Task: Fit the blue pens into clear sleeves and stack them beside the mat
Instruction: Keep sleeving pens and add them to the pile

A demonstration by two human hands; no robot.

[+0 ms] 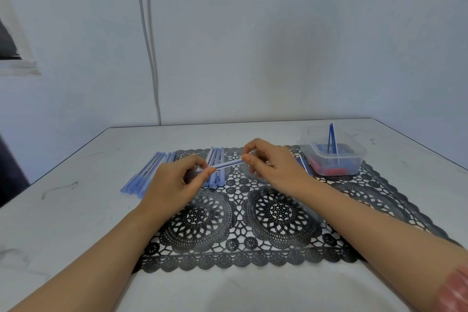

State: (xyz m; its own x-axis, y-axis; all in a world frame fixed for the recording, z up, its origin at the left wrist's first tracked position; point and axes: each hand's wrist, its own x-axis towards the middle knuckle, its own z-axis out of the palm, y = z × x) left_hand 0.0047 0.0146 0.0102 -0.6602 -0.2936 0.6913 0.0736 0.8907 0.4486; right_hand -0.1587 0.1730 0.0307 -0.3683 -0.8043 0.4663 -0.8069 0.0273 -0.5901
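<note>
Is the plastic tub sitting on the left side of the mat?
No, the plastic tub sits on the mat's far right corner.

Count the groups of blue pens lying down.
3 pen groups: one left of the black lace mat, one behind the left hand, one by the clear plastic tub, partly hidden by the right hand.

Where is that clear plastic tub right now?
In the head view, the clear tub sits on the far right corner of the black lace mat, just right of the right hand.
</note>
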